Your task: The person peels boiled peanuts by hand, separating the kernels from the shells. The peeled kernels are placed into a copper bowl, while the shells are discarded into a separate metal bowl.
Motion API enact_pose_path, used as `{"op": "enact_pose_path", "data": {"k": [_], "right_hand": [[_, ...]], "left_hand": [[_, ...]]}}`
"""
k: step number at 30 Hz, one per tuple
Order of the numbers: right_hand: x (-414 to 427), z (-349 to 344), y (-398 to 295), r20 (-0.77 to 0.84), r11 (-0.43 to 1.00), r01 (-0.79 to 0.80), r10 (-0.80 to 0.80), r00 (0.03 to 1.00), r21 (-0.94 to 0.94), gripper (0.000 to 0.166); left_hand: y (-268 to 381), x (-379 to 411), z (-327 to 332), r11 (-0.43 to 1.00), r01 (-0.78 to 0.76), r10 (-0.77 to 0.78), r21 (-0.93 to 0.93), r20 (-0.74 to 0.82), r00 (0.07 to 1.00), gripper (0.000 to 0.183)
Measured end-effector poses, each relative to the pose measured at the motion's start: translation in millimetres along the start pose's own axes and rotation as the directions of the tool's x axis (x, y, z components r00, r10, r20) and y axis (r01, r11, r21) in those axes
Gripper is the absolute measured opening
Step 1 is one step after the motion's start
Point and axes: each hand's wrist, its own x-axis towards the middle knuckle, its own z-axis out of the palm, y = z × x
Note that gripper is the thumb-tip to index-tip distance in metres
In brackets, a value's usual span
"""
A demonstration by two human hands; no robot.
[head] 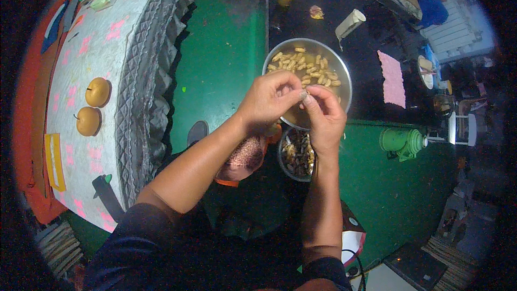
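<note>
My left hand [274, 96] and my right hand [324, 115] meet at the fingertips over the near part of a round metal basin [348, 89]. Pinched between thumbs and fingers is a small piece, apparently a peanut [307, 91], mostly hidden by the fingertips. Wet unshelled peanuts [321, 73] lie in brownish liquid in the basin. Below it, partly behind my right wrist, a smaller bowl [282, 166] contains dark and pale bits that look like shells. Under my left forearm is an orange-edged container [227, 182] with many small pinkish pieces, partly covered.
The basin stands on a dark table with a paper roll [350, 24] and a pink cloth [391, 79]. At left, two round brownish-yellow pears [97, 92] rest on a quilted cover [109, 137]. A green thermos flask [402, 144] is at right, over the green floor [383, 194].
</note>
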Motion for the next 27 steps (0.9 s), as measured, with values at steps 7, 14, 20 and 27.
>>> {"op": "enact_pose_path", "data": {"k": [7,14,20,27], "right_hand": [[1.1,-3.0,7.6,0.078,0.980,0.158,-0.150,0.986,-0.117,0.018],[0.5,-5.5,10.1,0.056,1.000,0.019,-0.020,0.998,0.011,0.019],[-2.3,-3.3,-10.6,0.015,0.979,-0.154,0.154,0.988,0.135,0.023],[-3.0,-43.9,-22.5,0.070,0.963,-0.229,0.220,0.973,0.143,0.024]], "left_hand": [[-12.8,2.4,-2.0,0.888,0.294,-0.263,-0.354,0.132,0.956,0.007],[-12.1,4.2,-7.0,0.616,0.505,-0.404,-0.605,0.307,0.862,0.011],[-17.2,4.1,-8.1,0.474,0.512,-0.422,-0.717,0.325,0.846,0.011],[22.4,2.3,-32.6,0.807,0.497,-0.359,-0.320,0.403,0.842,0.010]]}}
